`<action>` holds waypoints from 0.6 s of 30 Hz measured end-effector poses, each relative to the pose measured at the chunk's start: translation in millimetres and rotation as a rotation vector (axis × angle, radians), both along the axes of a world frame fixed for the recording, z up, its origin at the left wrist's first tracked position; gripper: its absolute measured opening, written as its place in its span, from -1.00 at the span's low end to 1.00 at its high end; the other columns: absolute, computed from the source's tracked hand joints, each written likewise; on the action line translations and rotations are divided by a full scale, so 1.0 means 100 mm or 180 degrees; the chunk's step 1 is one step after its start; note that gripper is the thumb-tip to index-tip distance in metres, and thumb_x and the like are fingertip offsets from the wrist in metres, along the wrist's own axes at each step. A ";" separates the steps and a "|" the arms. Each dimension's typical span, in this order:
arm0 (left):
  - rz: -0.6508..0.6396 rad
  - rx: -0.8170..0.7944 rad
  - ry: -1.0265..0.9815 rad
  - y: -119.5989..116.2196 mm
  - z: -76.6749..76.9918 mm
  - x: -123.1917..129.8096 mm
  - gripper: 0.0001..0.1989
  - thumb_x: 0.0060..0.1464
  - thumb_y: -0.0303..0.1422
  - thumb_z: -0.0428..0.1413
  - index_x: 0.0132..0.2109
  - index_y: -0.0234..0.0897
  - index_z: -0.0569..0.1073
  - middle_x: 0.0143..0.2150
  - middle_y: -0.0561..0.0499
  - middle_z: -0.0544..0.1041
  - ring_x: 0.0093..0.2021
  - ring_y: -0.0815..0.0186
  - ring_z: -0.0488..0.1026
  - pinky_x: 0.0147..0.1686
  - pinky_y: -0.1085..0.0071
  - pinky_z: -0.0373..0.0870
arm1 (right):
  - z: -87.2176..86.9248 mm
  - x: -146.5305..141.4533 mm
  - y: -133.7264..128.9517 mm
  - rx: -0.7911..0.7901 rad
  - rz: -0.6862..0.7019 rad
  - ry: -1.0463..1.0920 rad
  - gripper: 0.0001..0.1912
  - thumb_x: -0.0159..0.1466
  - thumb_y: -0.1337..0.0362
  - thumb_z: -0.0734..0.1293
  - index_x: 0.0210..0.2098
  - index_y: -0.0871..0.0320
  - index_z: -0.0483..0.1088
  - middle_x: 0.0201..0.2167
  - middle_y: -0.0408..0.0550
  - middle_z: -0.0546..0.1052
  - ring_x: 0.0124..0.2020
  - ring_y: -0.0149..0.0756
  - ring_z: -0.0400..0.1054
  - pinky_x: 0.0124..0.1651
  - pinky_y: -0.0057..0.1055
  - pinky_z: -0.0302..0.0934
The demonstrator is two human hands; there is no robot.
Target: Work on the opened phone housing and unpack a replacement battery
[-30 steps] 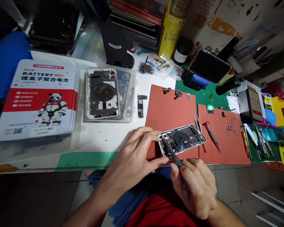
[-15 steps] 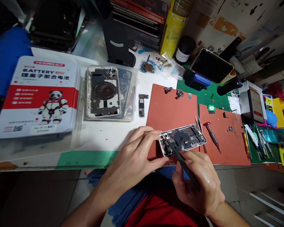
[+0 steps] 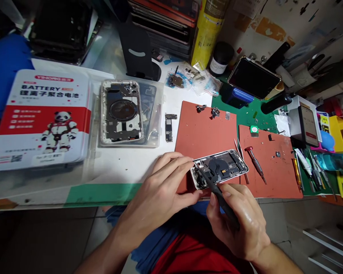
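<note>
Left hand (image 3: 164, 187), half-curled, holds the opened phone (image 3: 231, 166); right hand (image 3: 241, 220) clenches a slanted tool (image 3: 216, 191).

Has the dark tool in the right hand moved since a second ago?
Yes. Judged against the red-capped screwdriver, the rear of the dark tool in the right hand has swung rightward in the picture.

Slim black pen-shaped tool (image 3: 217, 193): rear end hidden in right hand (image 3: 241, 220)
White-rimmed opened phone (image 3: 221, 167): corner behind left hand (image 3: 162, 186)
Yellow cylindrical can (image 3: 207, 36): top cut off
Red-and-white panda-printed package (image 3: 31, 120): small print illegible
</note>
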State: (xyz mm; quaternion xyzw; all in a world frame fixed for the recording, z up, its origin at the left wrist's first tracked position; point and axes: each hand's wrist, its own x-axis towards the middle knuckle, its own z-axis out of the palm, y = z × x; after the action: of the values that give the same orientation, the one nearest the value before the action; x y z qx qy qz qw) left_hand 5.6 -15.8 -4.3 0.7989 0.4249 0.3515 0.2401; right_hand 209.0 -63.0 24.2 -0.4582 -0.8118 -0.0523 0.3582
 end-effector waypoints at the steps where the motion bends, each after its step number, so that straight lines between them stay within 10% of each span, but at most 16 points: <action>1: 0.0002 0.0030 0.0028 0.00 0.00 0.00 -0.53 0.20 -0.47 0.33 0.22 -0.34 0.46 0.14 -0.15 0.61 0.18 0.06 0.46 0.20 0.04 0.52 | -0.01 0.00 0.00 -0.0042 0.0001 0.0009 -0.54 0.32 0.56 0.43 0.16 0.25 0.33 -0.25 0.08 0.64 -0.30 -0.17 0.55 -0.31 -0.21 0.56; 18: -0.0064 0.0383 0.0381 -0.02 0.00 0.04 -0.58 0.31 -0.32 0.30 0.21 -0.44 0.46 0.14 -0.22 0.60 0.19 0.00 0.46 0.20 0.01 0.55 | -0.07 0.03 -0.07 -0.0239 0.0063 0.0434 -0.41 0.32 0.60 0.45 0.28 0.25 0.30 -0.07 0.22 0.65 -0.13 -0.08 0.63 -0.22 -0.14 0.60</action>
State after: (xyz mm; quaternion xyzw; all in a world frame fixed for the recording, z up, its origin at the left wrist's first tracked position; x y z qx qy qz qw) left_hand 9.7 -17.9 -3.9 0.8357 0.4085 0.3256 0.1694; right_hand 212.3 -70.1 17.4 -0.4658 -0.7914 0.0130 0.3957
